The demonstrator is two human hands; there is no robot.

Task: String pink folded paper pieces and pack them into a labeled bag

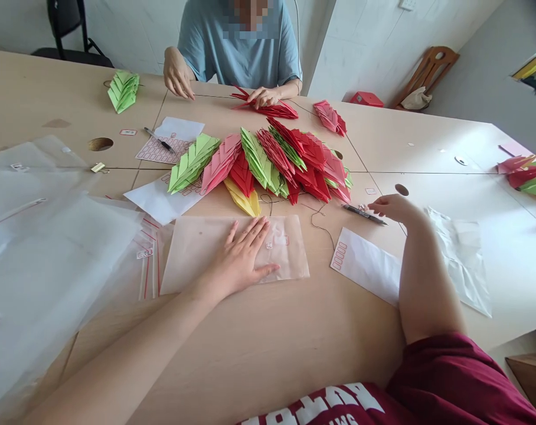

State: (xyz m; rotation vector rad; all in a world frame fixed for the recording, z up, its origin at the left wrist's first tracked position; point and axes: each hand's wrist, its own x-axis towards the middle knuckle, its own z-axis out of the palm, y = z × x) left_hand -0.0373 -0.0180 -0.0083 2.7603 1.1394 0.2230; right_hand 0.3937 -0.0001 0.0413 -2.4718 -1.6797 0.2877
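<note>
My left hand lies flat, fingers spread, on a translucent paper envelope. My right hand reaches across the table, its fingertips at the end of a black-and-silver utility knife. I cannot tell whether they grip it. Between my hands runs a dark thread. Beyond them lies a dense heap of strung red, pink, green and yellow origami cranes, and a white envelope rests beside my right forearm.
Across the table, a person in a blue shirt has one hand on strung red cranes. A pen lies on white papers. Clear plastic bags cover the left side, and more cranes sit at the right edge.
</note>
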